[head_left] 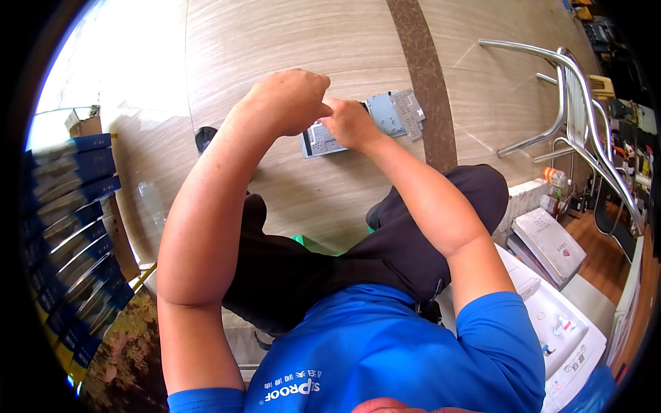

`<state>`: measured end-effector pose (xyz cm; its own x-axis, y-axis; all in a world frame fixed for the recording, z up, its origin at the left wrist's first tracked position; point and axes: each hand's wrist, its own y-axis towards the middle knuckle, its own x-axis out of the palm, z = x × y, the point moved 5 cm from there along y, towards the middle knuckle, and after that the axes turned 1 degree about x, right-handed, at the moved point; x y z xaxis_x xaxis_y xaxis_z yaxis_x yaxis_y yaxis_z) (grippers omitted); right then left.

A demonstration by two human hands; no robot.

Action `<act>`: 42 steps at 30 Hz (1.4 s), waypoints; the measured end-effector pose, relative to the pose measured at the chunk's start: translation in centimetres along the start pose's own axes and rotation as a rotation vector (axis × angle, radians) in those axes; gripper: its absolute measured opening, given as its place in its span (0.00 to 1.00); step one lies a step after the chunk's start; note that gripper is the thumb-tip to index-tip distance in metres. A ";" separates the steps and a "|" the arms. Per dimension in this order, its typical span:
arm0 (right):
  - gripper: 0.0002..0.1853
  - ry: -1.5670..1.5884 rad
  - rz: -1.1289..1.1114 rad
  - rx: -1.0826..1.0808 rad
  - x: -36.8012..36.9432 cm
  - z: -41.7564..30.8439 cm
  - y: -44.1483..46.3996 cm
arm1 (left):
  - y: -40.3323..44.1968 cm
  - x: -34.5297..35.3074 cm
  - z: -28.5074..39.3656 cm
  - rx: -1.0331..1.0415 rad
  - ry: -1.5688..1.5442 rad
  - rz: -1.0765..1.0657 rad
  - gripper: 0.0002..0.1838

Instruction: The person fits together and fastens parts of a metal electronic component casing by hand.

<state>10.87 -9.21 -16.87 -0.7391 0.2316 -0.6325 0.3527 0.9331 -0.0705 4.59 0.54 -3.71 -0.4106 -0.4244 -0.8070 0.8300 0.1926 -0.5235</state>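
My left hand (288, 101) is raised in front of me with its fingers curled downward, close to my right hand (348, 124). The fingers of my right hand are bent and pressed together, and the two hands nearly meet. Whatever lies between the fingertips is hidden or too small to name. Beneath and beyond them on the floor rests a flat grey-blue panel (387, 114) with rows of small holes or slots. A lighter perforated strip (409, 113) lies across its right end. My right hand covers part of the panel.
A metal chair (578, 96) stands on the right. Stacked blue boxes (93, 165) rise at the left. A white sink-like basin (561, 330) and a light box (549, 244) sit by my right side. A dark brown stripe (428, 76) crosses the tiled floor.
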 end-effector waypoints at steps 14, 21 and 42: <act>0.11 -0.009 -0.091 -0.033 0.1 -1.0 -0.1 | -0.1 -0.1 0.2 -0.021 0.006 -0.004 0.27; 0.09 -0.032 -0.050 -0.011 0.3 0.0 0.1 | -0.1 -0.1 0.2 -0.050 0.007 -0.024 0.27; 0.08 -0.024 -0.032 -0.006 0.1 -0.1 0.2 | -0.2 -0.2 0.3 -0.054 0.010 -0.035 0.27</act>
<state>10.84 -9.02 -16.87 -0.7358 0.1954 -0.6484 0.3260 0.9414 -0.0863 4.65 0.28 -3.33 -0.4428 -0.4225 -0.7908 0.7936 0.2258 -0.5650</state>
